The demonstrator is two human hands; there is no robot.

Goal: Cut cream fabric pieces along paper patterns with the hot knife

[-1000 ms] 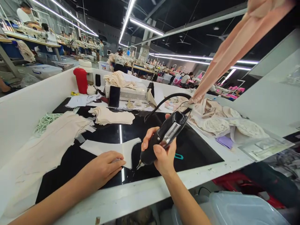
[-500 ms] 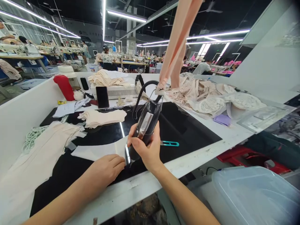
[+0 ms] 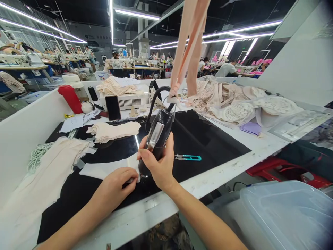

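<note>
My right hand [image 3: 158,161] is wrapped round a black, corded hand tool [image 3: 159,133] with a silver plate on its side. The tool leans, its lower end near the right end of a pale fabric piece [image 3: 104,169]; its working tip is hidden. Pink fabric strips [image 3: 187,52] tied at its top hold it from above. With thumb and fingers curled together, my left hand [image 3: 118,185] pinches the near right edge of the fabric piece, close to the tool. Teal thread snips [image 3: 191,157] lie to the right of my right hand.
On the black mat [image 3: 208,139] lie a beige fabric stack [image 3: 114,131] and a long beige fabric bundle [image 3: 52,166] at left. A phone [image 3: 113,107] leans at the back. Beige bra pieces [image 3: 234,100] are heaped at right. A lidded plastic bin [image 3: 283,211] stands below the table edge.
The tool and my right hand have shifted slightly left and turned a little more upright. My left hand's fingers have curled, and the thumb now shows near the fabric's edge.
</note>
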